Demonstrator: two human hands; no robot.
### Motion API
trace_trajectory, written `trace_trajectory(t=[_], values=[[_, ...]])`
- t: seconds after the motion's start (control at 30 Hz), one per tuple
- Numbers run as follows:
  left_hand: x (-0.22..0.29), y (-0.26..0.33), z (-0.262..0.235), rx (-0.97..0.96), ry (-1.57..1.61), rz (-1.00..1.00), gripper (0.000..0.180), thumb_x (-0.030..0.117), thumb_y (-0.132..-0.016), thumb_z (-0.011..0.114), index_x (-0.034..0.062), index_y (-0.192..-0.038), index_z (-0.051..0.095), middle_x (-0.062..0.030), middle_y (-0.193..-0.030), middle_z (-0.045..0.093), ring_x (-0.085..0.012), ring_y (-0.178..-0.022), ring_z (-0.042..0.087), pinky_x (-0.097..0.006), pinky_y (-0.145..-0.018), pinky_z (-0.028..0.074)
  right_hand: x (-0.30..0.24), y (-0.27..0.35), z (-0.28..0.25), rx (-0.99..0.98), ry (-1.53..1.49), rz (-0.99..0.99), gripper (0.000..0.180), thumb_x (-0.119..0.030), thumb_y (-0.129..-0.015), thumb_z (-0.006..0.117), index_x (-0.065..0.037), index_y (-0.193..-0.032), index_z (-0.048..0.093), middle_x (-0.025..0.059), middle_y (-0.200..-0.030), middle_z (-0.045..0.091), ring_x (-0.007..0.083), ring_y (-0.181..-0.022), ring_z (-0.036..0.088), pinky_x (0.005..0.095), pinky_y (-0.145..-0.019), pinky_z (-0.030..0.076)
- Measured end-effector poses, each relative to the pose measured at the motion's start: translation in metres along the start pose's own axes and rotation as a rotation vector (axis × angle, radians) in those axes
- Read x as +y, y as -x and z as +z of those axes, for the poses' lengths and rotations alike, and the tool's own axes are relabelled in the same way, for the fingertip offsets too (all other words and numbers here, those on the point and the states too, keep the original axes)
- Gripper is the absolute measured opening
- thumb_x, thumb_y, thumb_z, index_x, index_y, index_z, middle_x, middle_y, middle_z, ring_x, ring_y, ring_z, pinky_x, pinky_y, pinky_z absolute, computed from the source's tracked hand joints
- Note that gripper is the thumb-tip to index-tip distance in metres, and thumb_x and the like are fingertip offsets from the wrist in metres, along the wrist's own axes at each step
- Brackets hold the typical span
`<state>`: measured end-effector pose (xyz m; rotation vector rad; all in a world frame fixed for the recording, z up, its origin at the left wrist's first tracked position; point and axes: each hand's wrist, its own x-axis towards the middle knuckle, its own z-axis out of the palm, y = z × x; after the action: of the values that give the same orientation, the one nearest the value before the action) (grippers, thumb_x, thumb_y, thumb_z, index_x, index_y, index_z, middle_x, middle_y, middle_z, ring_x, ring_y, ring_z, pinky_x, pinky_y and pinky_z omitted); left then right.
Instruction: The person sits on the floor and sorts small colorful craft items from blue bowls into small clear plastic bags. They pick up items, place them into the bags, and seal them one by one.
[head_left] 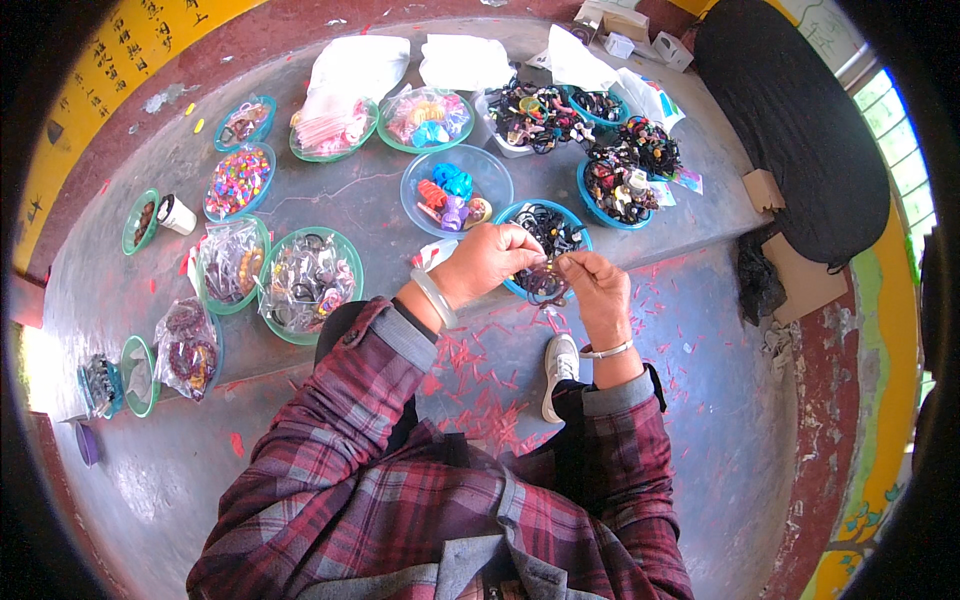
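Observation:
My left hand, with a pale bangle at the wrist, is closed with thumb and forefinger pinched together. Facing it, my right hand pinches as well and wears a silvery bangle. Between the fingertips hangs a thin dark hair tie, gripped by both hands; small details on it are too fine to make out. Just beyond and below the hands stands a blue basket of black hair ties, partly hidden by them. A clear bluish bowl behind it holds blue, orange and purple pieces.
On the raised ledge are a green basket of bagged hair ties, a bowl of colourful beads, a white cup and a box heaped with dark hair accessories. Red scraps litter the floor near my shoe. A black oval board leans right.

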<state>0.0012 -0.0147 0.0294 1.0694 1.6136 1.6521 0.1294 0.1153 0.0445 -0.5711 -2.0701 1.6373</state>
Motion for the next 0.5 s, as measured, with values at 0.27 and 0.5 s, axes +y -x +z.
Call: trace_trajectory(t=[0.27,0.5], values=[[-0.002,-0.005,-0.010,0.122,0.193,-0.128,0.017,0.019,-0.084,0.057,0.0037,-0.087,0.062,-0.0011,-0.080,0.063,-0.0032,-0.069,0.052,-0.018,-0.056,0.037,0.002,-0.005,-0.007,0.099,-0.280,0.071,0.009,-0.005,-0.080,0.061,0.002,-0.085,0.065,0.0020,-0.074,0.062,0.0071,-0.066,0.054,0.0194,-0.060,0.044],[0.003,0.001,0.014,0.082,0.500,-0.233,0.020,0.023,-0.083,0.059,0.0050,-0.089,0.062,0.0003,-0.078,0.063,-0.0011,-0.052,0.045,-0.016,-0.045,0.031,0.011,-0.005,0.002,0.158,-0.331,0.109,0.010,-0.006,-0.079,0.062,0.001,-0.086,0.065,0.0025,-0.076,0.063,0.0077,-0.066,0.055,0.0196,-0.061,0.044]])
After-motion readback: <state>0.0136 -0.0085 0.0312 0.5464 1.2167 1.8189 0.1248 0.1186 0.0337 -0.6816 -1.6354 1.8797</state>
